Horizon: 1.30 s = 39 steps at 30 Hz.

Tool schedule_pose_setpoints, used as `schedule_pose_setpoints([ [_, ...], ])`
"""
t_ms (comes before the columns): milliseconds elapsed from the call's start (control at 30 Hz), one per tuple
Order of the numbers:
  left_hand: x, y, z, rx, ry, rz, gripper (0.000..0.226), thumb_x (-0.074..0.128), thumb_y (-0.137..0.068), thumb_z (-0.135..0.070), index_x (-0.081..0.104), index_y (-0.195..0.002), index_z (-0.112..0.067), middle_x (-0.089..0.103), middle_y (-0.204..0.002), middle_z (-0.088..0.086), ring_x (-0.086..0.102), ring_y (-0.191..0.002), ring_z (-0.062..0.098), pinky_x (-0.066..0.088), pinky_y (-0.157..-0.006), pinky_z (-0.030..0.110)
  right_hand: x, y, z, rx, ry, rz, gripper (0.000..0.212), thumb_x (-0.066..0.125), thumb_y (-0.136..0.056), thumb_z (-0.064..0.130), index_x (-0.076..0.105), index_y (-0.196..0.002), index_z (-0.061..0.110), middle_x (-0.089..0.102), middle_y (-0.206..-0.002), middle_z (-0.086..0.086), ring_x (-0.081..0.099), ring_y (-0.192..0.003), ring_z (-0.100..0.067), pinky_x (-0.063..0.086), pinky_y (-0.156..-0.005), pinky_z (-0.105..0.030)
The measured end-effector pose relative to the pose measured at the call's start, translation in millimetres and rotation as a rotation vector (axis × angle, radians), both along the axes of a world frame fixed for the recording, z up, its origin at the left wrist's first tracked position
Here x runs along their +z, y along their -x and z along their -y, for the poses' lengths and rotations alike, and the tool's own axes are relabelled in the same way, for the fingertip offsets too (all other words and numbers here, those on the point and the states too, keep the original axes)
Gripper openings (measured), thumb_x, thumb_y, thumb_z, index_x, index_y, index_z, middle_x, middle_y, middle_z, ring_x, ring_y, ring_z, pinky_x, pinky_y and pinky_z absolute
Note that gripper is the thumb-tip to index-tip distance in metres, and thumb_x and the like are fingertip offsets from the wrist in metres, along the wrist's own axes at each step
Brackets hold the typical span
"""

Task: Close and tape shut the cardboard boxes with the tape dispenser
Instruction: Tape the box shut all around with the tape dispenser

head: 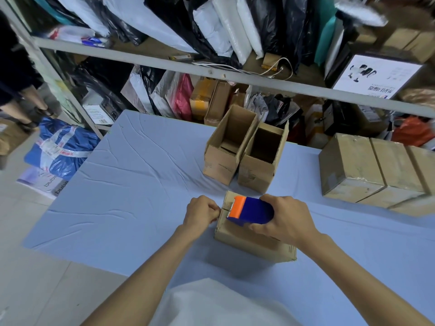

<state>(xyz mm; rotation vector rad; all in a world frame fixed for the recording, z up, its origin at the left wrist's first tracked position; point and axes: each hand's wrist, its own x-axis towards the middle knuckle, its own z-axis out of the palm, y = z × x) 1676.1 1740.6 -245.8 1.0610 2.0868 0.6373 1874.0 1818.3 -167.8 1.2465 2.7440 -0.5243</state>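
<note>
A closed cardboard box (249, 241) lies on the blue-covered table (131, 184) in front of me. My right hand (284, 216) grips a blue tape dispenser (253, 211) with an orange blade end, held on top of the box near its left edge. My left hand (202, 214) is curled at the box's left end, fingertips pinched against the edge by the seam; whether tape is between them I cannot tell. Two open cardboard boxes (227, 147) (262, 158) stand upright side by side behind it.
A row of closed, taped boxes (374, 170) sits at the right of the table. Metal shelving (211, 71) behind holds bags, parcels and cartons. A blue taped bundle (62, 150) lies on the floor at left, near a person's legs (30, 100).
</note>
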Motion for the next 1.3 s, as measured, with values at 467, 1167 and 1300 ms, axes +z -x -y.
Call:
schedule_pose_setpoints([
  [467,-16.6,-4.2,18.3,0.173,-0.001,0.112,0.045,0.081,-0.078,-0.026,0.065,-0.117,-0.010,0.068,-0.110,0.008,0.064,-0.099,0.020,0.050,-0.085,0.028,0.7,5.7,3.9,-0.004,-0.059,0.008,0.071,0.067,-0.069,0.070,0.051,-0.125,0.029,0.066,-0.115,0.009,0.061,-0.101,-0.013,0.043,-0.068,-0.019],
  [1167,11.5,-33.0,-0.9,0.162,-0.036,-0.060,0.029,0.057,-0.097,-0.032,0.070,-0.092,-0.007,0.070,-0.092,0.006,0.063,-0.088,0.023,0.047,-0.073,0.034,8.6,-1.6,-1.7,0.055,0.019,0.006,0.072,0.070,-0.073,0.062,0.049,-0.132,0.027,0.064,-0.121,0.006,0.060,-0.107,-0.016,0.050,-0.075,-0.024],
  [1300,11.3,-35.4,-4.2,0.162,-0.016,-0.103,0.026,0.058,-0.095,-0.033,0.071,-0.093,-0.009,0.070,-0.092,0.004,0.058,-0.080,0.016,0.040,-0.068,0.029,13.2,-14.7,-2.4,0.065,0.016,0.029,0.070,0.070,-0.076,0.058,0.045,-0.134,0.027,0.063,-0.123,0.006,0.059,-0.109,-0.016,0.051,-0.078,-0.025],
])
